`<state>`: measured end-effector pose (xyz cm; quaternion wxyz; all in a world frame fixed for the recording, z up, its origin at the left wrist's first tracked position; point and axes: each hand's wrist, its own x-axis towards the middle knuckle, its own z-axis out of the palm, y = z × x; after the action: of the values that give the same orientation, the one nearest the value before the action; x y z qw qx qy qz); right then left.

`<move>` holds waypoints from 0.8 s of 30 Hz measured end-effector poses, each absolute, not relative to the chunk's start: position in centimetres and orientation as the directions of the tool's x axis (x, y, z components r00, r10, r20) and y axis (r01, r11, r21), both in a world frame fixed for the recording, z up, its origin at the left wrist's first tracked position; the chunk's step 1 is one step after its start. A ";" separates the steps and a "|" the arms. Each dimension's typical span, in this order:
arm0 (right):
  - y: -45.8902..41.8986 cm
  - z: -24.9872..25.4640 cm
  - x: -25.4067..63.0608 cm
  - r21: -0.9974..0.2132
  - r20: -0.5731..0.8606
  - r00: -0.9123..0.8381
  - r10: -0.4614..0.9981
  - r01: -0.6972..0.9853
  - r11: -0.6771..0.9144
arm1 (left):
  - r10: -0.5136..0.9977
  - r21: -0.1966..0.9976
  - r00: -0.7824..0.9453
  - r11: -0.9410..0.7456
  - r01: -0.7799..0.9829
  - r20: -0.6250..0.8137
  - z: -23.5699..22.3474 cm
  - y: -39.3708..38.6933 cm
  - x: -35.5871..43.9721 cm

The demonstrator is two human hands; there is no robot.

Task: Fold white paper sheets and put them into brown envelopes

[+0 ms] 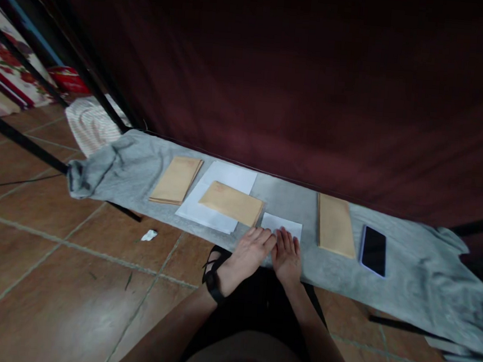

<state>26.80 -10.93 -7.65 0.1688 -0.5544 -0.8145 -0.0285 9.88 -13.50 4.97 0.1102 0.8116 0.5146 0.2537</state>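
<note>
A small white sheet of paper [288, 225], seemingly folded, lies on the grey cloth in front of me. My left hand [251, 254], with a black watch on its wrist, rests at the paper's left near corner. Its fingers are bent and held together over the edge; their tips are partly hidden. Beside it, almost touching, my right hand [287, 259] lies with outstretched fingers flat on the paper's near part. Just left of the paper, a brown envelope [233, 202] lies across larger white sheets [205, 209].
A stack of brown envelopes [177, 180] sits at left, more brown envelopes [336, 225] at right. A phone [374, 250] lies beyond those. Grey cloth [291, 196] covers the narrow bench, backed by a dark red curtain [295, 95]. A paper scrap [149, 235] is on the tiled floor.
</note>
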 end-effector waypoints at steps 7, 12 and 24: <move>-11.1 -7.9 26.8 -0.115 0.289 -0.332 0.898 0.919 0.376 | 0.796 0.199 0.515 -0.587 0.785 0.319 7.8 -13.4 10.4; -11.2 -7.9 27.0 -0.107 0.334 -0.356 0.873 0.906 0.410 | 0.827 0.491 0.486 -0.560 0.667 0.284 6.4 -12.9 10.9; -11.2 -7.7 27.7 -0.103 0.224 -0.398 0.890 0.898 0.428 | 0.934 0.845 0.258 -0.338 0.415 0.247 -1.5 -13.0 12.0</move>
<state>27.73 -11.16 -7.68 0.1233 -0.5347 -0.8358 -0.0172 11.95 -12.99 -1.51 0.3336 0.7194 0.4688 0.3891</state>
